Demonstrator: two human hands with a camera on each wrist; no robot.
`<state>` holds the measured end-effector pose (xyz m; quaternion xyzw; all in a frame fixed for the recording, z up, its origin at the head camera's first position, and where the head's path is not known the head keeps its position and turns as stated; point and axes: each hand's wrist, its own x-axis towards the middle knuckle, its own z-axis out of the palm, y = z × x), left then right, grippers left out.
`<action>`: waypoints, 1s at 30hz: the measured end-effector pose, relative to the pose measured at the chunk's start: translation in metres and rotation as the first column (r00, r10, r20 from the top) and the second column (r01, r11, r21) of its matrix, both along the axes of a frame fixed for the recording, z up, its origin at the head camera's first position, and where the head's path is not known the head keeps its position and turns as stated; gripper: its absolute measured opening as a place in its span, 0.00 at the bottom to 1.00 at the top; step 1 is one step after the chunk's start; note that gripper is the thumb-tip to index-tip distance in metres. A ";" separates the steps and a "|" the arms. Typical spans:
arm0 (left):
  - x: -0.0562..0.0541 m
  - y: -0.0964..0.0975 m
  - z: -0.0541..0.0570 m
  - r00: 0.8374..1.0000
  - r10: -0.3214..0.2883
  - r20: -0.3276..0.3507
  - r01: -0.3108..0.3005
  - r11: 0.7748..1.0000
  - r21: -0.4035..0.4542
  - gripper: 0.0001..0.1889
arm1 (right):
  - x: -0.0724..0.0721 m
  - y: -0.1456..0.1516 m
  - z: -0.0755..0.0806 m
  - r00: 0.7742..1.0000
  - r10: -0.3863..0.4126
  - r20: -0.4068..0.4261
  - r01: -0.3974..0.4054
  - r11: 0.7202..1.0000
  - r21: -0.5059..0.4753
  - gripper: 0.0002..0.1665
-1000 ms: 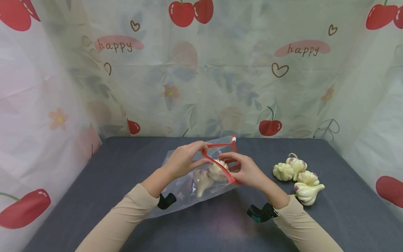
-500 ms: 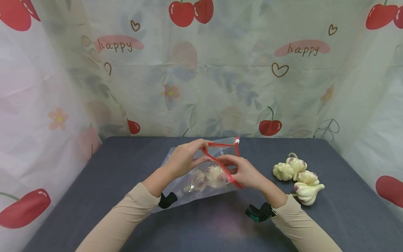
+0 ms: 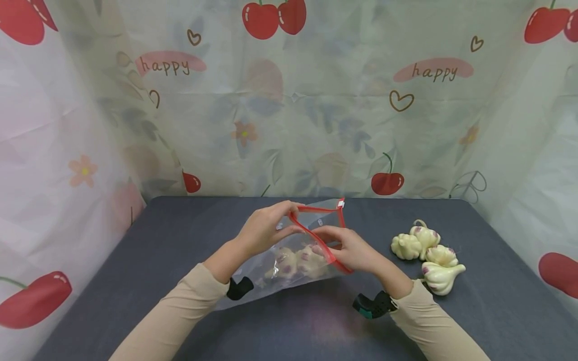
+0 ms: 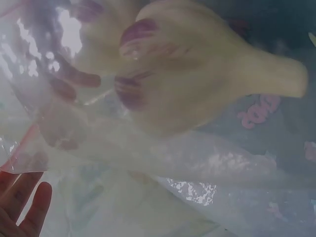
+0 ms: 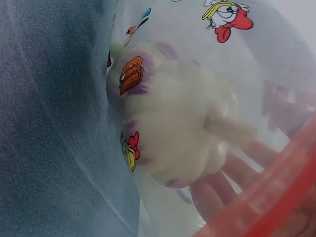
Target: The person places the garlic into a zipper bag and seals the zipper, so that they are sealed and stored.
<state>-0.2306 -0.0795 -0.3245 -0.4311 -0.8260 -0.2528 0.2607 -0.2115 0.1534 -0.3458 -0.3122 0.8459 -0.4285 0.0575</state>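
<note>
A clear zip bag with a red zip rim sits in front of me, its mouth facing right. My left hand pinches the rim at the upper side of the mouth. My right hand reaches into the mouth, with fingers spread inside. Two garlic bulbs, a left one and a right one, lie in the bag. In the right wrist view, my fingers are close below one garlic bulb; whether they touch it is unclear. Through the film, the left wrist view shows a bulb with a long stem.
Several more garlic bulbs lie clustered on the dark table at the right. A patterned curtain encloses the back and sides. Each wrist wears a black camera mount, such as the right mount.
The right-hand garlic bulb has sunk lower in the bag. My right hand has dipped slightly, with its fingers now above the bulb. My left hand keeps its pinch on the rim.
</note>
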 end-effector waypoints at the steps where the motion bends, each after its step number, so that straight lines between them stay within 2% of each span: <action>1: 0.000 0.000 0.000 1.000 -0.002 -0.001 0.002 1.000 -0.001 0.17 | 0.000 0.001 0.000 1.000 0.002 -0.012 -0.002 1.000 -0.002 0.24; 8: -0.001 -0.001 -0.001 1.000 -0.013 -0.009 0.013 1.000 0.000 0.17 | 0.002 0.007 0.006 0.997 -0.018 -0.078 0.018 1.000 0.002 0.20; 15: 0.000 -0.002 0.000 1.000 -0.005 -0.001 0.005 1.000 -0.004 0.16 | 0.004 0.016 0.010 0.994 -0.062 -0.094 0.058 0.997 -0.045 0.19; 30: 0.001 -0.002 -0.001 1.000 -0.001 -0.023 0.001 1.000 0.004 0.17 | 0.009 0.043 0.018 0.965 -0.217 -0.146 0.211 0.976 -0.055 0.19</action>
